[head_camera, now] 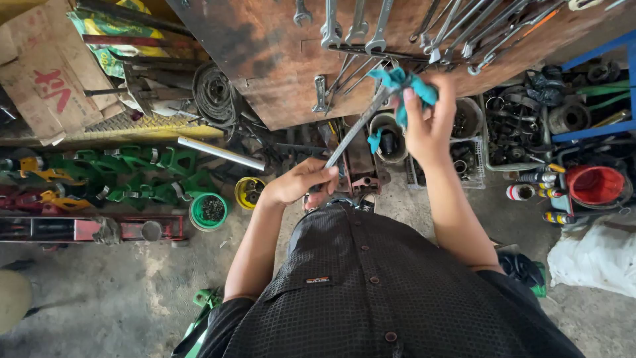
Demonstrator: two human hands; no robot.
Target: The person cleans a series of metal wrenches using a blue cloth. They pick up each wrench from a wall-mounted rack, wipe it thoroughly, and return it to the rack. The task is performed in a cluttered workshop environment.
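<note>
Left hand (298,182) clasps wrench (354,129); right hand (427,126) pinches, seemingly, teal rag (404,83).

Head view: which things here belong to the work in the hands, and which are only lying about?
In use:
- left hand gripping a long metal wrench
- right hand pressing a teal rag on its upper end

Lying about:
- hanging wrenches on the board
- green pot
- red bucket

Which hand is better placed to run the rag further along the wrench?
Right. The right hand already pinches the teal rag around the upper end of the long metal wrench. The left hand grips the lower end, likely steadying it.
</note>
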